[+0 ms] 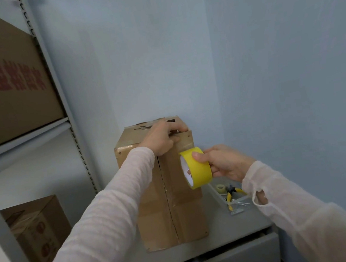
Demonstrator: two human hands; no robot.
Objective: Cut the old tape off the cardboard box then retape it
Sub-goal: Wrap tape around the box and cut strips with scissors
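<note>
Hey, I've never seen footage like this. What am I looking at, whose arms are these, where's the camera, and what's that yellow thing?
There is no machine here. These are a person's two arms in pale sleeves, filmed by one camera worn on their head, looking forward and down. The left hand grips the top edge of a tall cardboard box, which stands on a grey cabinet. The right hand holds a yellow tape roll close to the box's front. Beside the box lie yellow-handled pliers and a small clear tape roll.
</note>
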